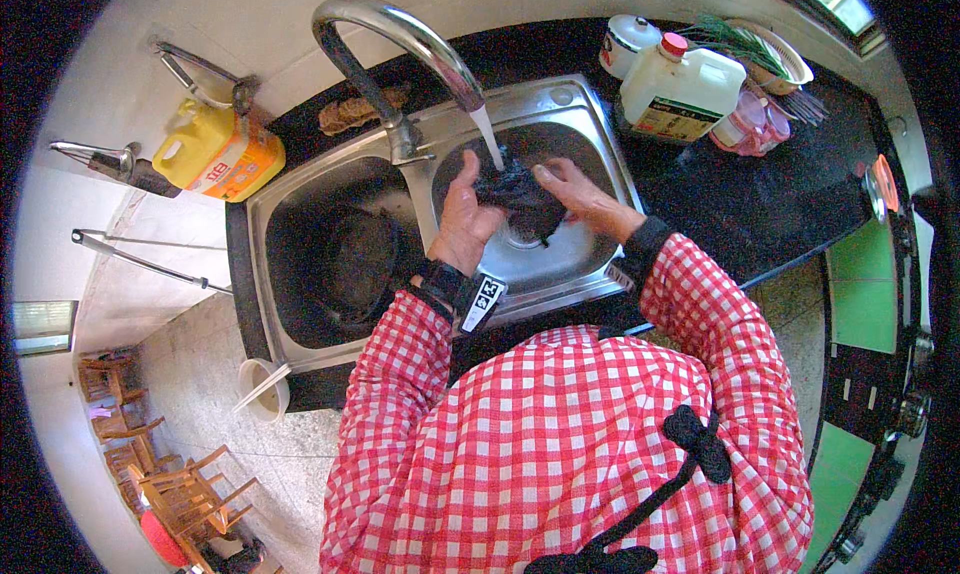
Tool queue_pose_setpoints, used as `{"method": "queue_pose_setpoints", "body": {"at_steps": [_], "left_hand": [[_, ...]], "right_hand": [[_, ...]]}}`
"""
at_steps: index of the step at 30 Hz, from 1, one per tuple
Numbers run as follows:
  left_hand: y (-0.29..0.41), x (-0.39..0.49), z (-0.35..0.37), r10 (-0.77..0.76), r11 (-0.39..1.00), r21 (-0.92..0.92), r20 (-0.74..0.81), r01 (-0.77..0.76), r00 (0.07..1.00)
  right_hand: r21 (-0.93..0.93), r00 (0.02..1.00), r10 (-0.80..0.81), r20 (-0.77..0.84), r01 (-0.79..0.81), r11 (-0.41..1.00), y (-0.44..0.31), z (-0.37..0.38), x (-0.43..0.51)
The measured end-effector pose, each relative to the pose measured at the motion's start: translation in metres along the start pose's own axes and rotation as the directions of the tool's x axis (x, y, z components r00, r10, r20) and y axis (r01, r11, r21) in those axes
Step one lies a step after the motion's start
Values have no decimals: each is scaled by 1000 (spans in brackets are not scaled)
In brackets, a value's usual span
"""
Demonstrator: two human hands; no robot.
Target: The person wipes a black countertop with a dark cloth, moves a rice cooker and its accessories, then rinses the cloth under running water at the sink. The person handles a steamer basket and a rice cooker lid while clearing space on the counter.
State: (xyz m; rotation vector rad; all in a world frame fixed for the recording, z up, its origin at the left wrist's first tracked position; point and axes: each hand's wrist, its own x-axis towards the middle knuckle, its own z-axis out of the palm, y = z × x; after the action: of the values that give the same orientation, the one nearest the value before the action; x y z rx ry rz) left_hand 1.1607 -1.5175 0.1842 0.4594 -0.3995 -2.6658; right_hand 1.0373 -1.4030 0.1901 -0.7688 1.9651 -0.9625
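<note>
Water runs from a curved chrome faucet [397, 30] onto a dark, wet, crumpled item [517, 191], perhaps cloth, over the right basin of a steel double sink [611, 161]. My left hand [465, 218] is at the item's left side, thumb raised, palm towards it. On its other side is my right hand [585, 195], its fingers by the item's edge; how firmly either hand holds it is hidden. Below them part of the round drain shows. In the left basin [300, 274] lies a large dark round object, perhaps a pan [360, 259].
Left of the sink stands a yellow detergent jug [217, 154]. A white jug with a red cap [679, 90], a white canister [626, 45], pink containers [750, 124] and a basket with green stalks [787, 64] stand at the back right. A bowl with chopsticks [266, 401] is at the sink's near left corner.
</note>
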Motion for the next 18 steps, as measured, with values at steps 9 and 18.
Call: {"method": "queue_pose_setpoints", "body": {"at_steps": [9, 18], "left_hand": [[-23, 16, -32, 255, 881, 430, -87, -194, 963], [-2, -5, -40, -86, 970, 225, -27, 90, 996]], "right_hand": [[771, 998, -58, 19, 22, 637, 10, 29, 1], [-187, 775, -631, -37, 615, 766, -8, 42, 10]]}}
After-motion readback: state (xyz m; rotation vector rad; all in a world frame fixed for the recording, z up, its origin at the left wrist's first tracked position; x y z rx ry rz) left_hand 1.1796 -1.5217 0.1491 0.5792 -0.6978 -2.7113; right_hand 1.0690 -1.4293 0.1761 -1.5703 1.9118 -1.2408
